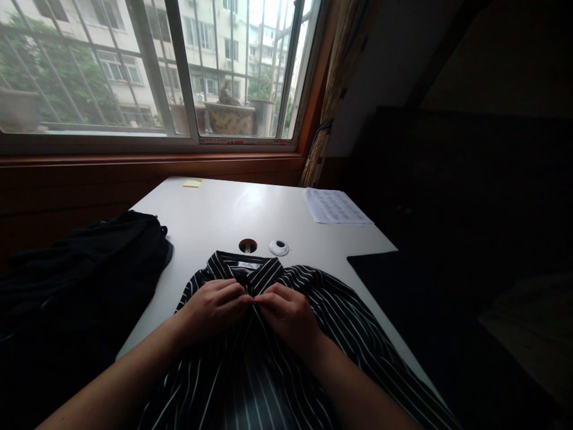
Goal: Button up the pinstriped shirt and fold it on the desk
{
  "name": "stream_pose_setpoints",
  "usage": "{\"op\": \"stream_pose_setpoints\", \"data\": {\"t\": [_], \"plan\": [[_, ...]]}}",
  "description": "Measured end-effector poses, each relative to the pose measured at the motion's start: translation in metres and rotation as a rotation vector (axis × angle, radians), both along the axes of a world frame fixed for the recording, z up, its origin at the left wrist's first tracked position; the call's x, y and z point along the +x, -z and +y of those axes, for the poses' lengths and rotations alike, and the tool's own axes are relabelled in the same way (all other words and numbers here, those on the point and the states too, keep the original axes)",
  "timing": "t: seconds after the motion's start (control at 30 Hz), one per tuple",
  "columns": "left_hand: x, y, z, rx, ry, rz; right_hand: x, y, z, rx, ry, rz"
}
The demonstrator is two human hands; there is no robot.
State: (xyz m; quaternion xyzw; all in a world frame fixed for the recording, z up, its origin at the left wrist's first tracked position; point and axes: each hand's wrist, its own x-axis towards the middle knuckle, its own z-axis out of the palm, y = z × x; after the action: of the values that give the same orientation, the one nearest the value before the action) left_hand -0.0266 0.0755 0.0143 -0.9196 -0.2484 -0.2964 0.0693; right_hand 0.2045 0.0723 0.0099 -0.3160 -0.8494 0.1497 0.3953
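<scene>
A black shirt with white stripes (pixel 264 382) lies front up on the white table, its collar pointing away from me. Just below the collar, my left hand (pixel 219 303) pinches one edge of the front opening. My right hand (pixel 286 313) pinches the other edge, and the fingertips of both hands meet at the middle. Whatever small part sits between the fingertips, perhaps a button, is too small to make out. A pale label (pixel 248 265) shows inside the collar. One sleeve (pixel 358 322) stretches down along the right side.
Dark cloth or a bag (pixel 89 275) lies on the table's left side. Beyond the collar are a round cable hole (pixel 248 245) and its loose cover (pixel 280 247). Printed sheets (pixel 338 206) lie at the back right, a yellow note (pixel 192 183) at the back left.
</scene>
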Motion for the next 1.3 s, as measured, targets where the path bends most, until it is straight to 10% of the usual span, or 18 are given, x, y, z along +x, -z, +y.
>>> {"op": "stream_pose_setpoints", "data": {"t": [1.3], "plan": [[-0.0012, -0.0009, -0.0019, -0.017, 0.018, -0.001, -0.0011, -0.0008, -0.001, -0.023, 0.029, 0.013]]}}
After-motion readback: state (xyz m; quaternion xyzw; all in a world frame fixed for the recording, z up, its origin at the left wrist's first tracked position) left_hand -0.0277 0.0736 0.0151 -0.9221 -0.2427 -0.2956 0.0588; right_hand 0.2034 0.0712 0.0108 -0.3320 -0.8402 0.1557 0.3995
